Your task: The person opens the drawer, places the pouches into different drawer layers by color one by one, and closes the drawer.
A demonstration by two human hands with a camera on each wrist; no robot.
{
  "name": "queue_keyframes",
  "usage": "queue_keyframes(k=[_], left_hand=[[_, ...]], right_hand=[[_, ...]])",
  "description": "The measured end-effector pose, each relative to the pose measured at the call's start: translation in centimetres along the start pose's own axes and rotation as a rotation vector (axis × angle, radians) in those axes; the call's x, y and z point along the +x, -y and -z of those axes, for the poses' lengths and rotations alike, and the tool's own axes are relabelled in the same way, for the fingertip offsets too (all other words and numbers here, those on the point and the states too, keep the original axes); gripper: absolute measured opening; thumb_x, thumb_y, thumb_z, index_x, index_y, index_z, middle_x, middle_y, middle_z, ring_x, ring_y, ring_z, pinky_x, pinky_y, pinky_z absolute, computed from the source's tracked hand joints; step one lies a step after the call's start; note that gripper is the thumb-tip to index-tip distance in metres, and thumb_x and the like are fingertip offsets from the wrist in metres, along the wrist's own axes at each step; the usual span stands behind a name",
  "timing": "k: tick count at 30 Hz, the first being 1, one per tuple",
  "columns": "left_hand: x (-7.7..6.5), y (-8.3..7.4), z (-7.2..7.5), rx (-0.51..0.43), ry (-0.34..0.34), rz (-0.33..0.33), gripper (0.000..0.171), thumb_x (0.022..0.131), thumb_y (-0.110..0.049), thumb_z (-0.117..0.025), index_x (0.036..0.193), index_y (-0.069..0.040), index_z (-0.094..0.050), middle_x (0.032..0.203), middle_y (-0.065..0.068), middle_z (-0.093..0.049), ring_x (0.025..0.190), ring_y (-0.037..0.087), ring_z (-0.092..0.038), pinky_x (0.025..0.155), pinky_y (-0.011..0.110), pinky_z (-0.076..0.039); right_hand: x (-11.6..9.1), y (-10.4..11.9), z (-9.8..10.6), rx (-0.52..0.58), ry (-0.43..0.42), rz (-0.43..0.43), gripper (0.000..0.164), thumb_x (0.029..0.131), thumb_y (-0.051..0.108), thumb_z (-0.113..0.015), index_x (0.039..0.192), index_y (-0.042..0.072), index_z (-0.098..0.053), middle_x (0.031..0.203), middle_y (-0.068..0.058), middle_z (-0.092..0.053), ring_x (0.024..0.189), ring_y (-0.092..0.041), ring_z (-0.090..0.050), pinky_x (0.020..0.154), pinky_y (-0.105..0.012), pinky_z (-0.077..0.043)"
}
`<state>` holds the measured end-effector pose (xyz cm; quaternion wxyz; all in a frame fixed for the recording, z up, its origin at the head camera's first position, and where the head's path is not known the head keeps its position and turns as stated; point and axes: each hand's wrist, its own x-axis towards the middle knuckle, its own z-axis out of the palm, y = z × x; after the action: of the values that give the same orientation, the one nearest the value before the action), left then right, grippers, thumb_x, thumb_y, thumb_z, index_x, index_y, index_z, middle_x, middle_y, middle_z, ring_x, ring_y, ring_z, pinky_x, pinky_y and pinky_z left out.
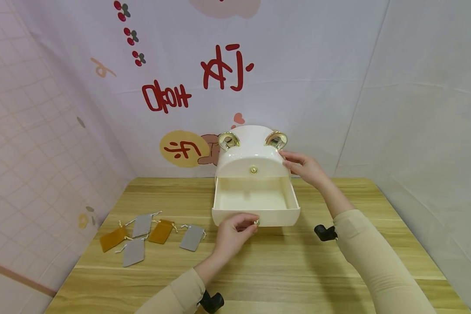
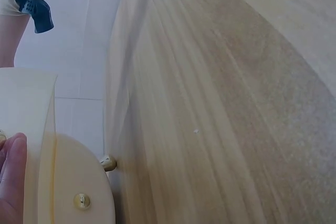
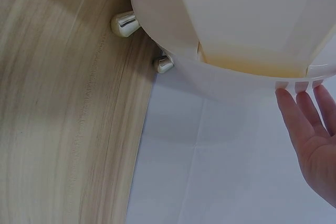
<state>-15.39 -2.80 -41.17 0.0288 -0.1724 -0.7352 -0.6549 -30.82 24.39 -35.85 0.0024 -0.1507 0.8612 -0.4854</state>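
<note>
A white storage box (image 1: 251, 139) with gold ears stands at the back of the table. Its lower drawer (image 1: 227, 216) is pulled out, and the inside looks bare. My left hand (image 1: 232, 233) pinches the gold knob (image 1: 256, 222) on the drawer front; in the left wrist view, part of that hand (image 2: 12, 174) shows at the lower left edge. Above, the upper drawer with its own gold knob (image 1: 253, 170) is closed. Against the box's right side rests my right hand (image 1: 305, 169). Its fingertips (image 3: 283, 94) touch the white wall, fingers extended, in the right wrist view.
Left of the box lie several small drawstring pouches, among them a grey pouch (image 1: 192, 237) and an orange pouch (image 1: 112, 239). The box stands on short gold feet (image 3: 125, 24). A printed cloth (image 1: 298, 87) hangs behind the wooden table (image 1: 282, 270).
</note>
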Motion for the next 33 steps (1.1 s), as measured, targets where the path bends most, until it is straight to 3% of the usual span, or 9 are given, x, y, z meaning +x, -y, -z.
queue_keyframes(k=[12,21,33], left_hand=[[-0.8,-0.3,-0.1,0.002,0.019,-0.017,0.021,0.085,0.014,-0.068,0.106,0.009,-0.071,0.096,0.024,-0.071,0.083,0.04,-0.07,0.071,0.027,-0.058],[-0.6,2.7,-0.4,-0.039,0.027,0.011,0.023,0.087,0.008,-0.07,0.109,0.0,-0.074,0.099,0.014,-0.073,0.085,0.031,-0.071,0.072,0.025,-0.057],[-0.8,2.8,0.1,-0.023,0.047,-0.015,0.023,0.087,0.007,-0.07,0.11,0.001,-0.073,0.1,0.014,-0.073,0.085,0.031,-0.071,0.073,0.027,-0.057]], right_hand=[[-0.2,0.0,0.0,0.003,-0.015,0.012,0.049,0.099,0.034,-0.062,0.145,0.019,-0.053,0.151,-0.008,-0.045,0.131,-0.034,-0.048,0.096,-0.052,-0.048],[-0.2,0.1,0.0,0.011,-0.004,0.014,0.049,0.1,0.032,-0.061,0.145,0.018,-0.053,0.151,-0.008,-0.044,0.131,-0.035,-0.048,0.097,-0.054,-0.047],[-0.1,0.2,-0.1,0.006,0.004,-0.003,0.049,0.1,0.033,-0.06,0.147,0.019,-0.051,0.153,-0.008,-0.042,0.132,-0.036,-0.047,0.097,-0.051,-0.048]])
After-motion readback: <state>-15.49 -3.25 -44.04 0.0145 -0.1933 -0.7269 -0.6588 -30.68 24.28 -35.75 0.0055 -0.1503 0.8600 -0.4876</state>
